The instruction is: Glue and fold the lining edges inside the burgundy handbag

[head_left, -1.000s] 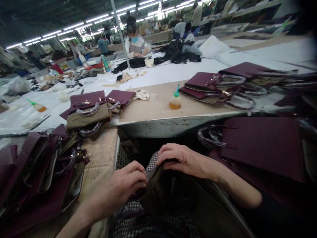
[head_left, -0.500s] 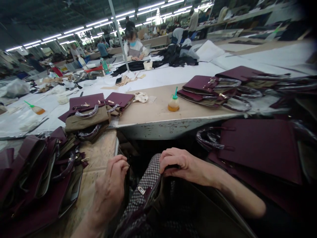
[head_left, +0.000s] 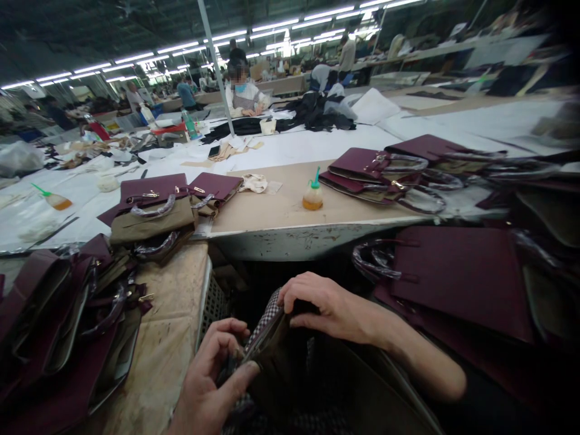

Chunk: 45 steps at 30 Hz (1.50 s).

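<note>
A handbag (head_left: 285, 368) with an olive-brown lining lies open-mouthed over my lap. My right hand (head_left: 333, 305) grips the far end of its rim, thumb inside and fingers curled over the edge. Lower on the same rim is my left hand (head_left: 217, 362), its thumb against the lining and its fingers on the outer side. The bag's outside and its lower part are mostly hidden in shadow. Checked black-and-white cloth (head_left: 267, 317) shows beyond the rim.
Maroon handbags (head_left: 457, 278) with plastic-wrapped handles lie to my right, and more bags (head_left: 54, 326) are piled left. On the worktable (head_left: 267, 181) ahead stand a squeeze bottle (head_left: 312, 194) of amber liquid and further bags (head_left: 154, 187). A crate (head_left: 212, 302) sits below. A co-worker (head_left: 244, 96) sits across.
My left hand has come rightward from beside the bag onto its rim, with the thumb now inside. My right hand keeps its hold, and the view has shifted slightly.
</note>
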Each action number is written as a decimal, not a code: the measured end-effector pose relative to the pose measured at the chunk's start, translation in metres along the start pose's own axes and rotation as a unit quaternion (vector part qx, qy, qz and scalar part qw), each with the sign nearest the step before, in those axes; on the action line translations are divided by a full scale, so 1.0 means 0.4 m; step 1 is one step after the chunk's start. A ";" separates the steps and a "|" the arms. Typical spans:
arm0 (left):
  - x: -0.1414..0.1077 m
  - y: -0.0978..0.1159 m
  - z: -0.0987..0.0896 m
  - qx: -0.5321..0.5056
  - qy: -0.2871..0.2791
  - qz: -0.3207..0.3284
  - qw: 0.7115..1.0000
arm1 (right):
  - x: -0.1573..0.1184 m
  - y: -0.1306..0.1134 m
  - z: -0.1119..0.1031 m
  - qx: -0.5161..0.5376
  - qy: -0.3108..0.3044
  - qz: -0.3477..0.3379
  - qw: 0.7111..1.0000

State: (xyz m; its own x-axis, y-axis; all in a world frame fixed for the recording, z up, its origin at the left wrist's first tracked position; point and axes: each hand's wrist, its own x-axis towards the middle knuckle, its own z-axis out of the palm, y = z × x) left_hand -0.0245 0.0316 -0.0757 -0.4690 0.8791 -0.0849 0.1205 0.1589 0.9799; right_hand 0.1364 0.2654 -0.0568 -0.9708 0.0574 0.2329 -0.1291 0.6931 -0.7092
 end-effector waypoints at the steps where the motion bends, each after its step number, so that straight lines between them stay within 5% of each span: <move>1: 0.002 -0.004 0.000 0.007 0.015 0.002 1.000 | 0.001 -0.002 -0.001 -0.001 0.001 0.004 1.000; 9: 0.017 0.018 -0.006 -0.103 0.083 -0.049 0.990 | -0.004 -0.010 0.003 -0.031 -0.008 -0.003 0.999; 15: 0.018 0.028 -0.017 -0.247 0.045 -0.128 0.959 | -0.007 0.003 0.006 -0.005 0.004 0.019 1.000; 19: 0.018 -0.002 -0.035 -0.185 0.051 -0.135 0.972 | -0.013 0.003 0.002 0.010 0.008 0.025 1.000; 23: 0.002 -0.021 -0.032 -0.089 0.032 -0.047 0.994 | -0.019 0.004 -0.001 0.015 0.008 0.003 1.000; 27: -0.023 -0.014 0.004 0.003 -0.047 0.009 0.999 | -0.016 0.003 -0.002 -0.008 -0.005 -0.003 1.000; 31: -0.021 -0.014 0.053 0.085 -0.013 -0.003 0.996 | -0.004 -0.006 -0.003 -0.050 -0.026 -0.014 0.998; 40: 0.016 -0.023 0.064 0.077 0.006 -0.024 0.997 | -0.022 0.005 -0.028 -0.098 -0.066 0.024 0.993; 45: 0.038 -0.029 0.061 0.035 0.010 -0.054 0.998 | -0.057 0.047 -0.055 -0.009 -0.028 0.084 0.996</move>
State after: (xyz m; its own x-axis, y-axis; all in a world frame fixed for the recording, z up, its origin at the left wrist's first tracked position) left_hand -0.0117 0.0539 -0.0929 -0.4990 0.8466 -0.1850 0.1282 0.2833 0.9504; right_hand 0.1604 0.2931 -0.0606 -0.9883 0.1339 0.0734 0.0398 0.6903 -0.7225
